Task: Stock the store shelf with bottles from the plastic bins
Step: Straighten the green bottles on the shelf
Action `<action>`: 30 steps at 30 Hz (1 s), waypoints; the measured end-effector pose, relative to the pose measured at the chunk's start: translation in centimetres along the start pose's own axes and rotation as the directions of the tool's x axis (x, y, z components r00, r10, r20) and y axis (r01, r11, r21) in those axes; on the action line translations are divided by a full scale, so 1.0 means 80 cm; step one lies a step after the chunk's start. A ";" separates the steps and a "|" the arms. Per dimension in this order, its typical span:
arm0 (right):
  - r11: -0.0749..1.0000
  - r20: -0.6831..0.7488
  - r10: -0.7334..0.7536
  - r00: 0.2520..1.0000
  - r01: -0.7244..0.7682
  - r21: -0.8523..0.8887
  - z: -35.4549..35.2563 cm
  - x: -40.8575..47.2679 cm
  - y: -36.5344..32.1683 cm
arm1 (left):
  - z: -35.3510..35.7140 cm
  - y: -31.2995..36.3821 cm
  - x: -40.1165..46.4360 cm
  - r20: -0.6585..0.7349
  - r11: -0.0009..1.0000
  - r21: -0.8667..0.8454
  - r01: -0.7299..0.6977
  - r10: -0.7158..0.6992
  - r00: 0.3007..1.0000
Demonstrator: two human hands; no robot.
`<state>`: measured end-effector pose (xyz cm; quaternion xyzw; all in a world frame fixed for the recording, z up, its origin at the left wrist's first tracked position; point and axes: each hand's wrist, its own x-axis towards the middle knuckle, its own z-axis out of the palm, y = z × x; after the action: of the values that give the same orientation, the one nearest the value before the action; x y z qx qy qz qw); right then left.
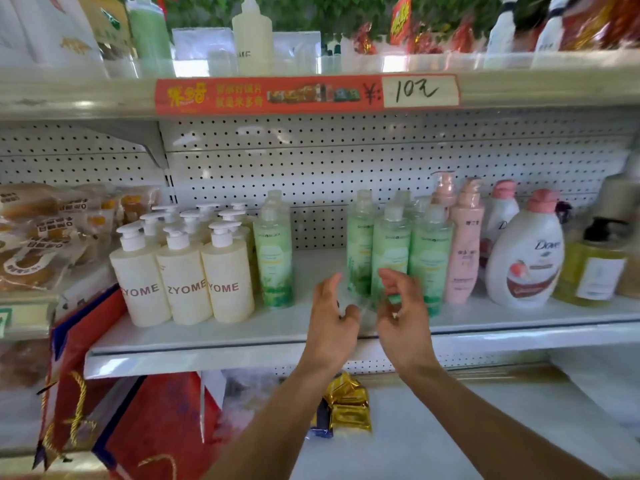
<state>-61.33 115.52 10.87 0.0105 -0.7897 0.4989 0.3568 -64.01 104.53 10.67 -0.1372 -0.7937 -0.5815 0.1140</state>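
Closest to you, both forearms come up from the bottom edge, cut off by the frame. Your left hand point(332, 317) and right hand point(398, 306) hover side by side over the front lip of the white shelf point(207, 344), palms facing each other, fingers loosely curled, nothing held. The right one is motion-blurred, so I can't say whether its fingertips touch the green bottle just behind it.

Below the shelf lip there are gold-wrapped packets point(348, 403) on a lower white deck, and red gift bags point(149, 424) with gold cord leaning at the left, partly cut off.

On the shelf itself: the cream pump bottles point(183, 282) stand in a tight block at the left, three in the front row reading ZYOME, more behind. I count roughly nine pump heads but the back ones overlap. Next to them is one lone green bottle point(275, 251), then a bare gap right in front of your hands, then a green bottle cluster point(394, 251) of at least four, the rear ones mostly hidden. Further right are two tall pink pump bottles point(464, 244), two white Dove bottles point(526, 251) and a yellow pump bottle point(595, 268), with more running off the edge.

Behind everything is white pegboard point(346, 157). Up top, an orange price strip point(308, 93) reads "10", and the upper shelf stock is blurry.
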 end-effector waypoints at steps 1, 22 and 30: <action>1.000 -0.032 0.010 0.999 -0.010 -0.004 -0.010 0.004 0.002 | 0.010 0.004 0.003 0.019 0.999 -0.035 0.010 -0.009 1.000; 0.986 0.193 0.107 0.975 -0.129 0.103 -0.027 0.010 0.003 | 0.035 0.028 0.033 0.009 0.955 -0.270 0.121 -0.124 0.992; 0.969 0.230 0.220 0.948 -0.239 0.059 -0.007 0.013 0.001 | 0.016 0.022 0.033 -0.003 0.963 -0.233 0.135 -0.139 0.990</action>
<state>-61.81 116.32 11.53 -0.0107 -0.7981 0.5663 0.2053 -65.86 106.48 12.76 -0.0888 -0.7267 -0.6782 0.0642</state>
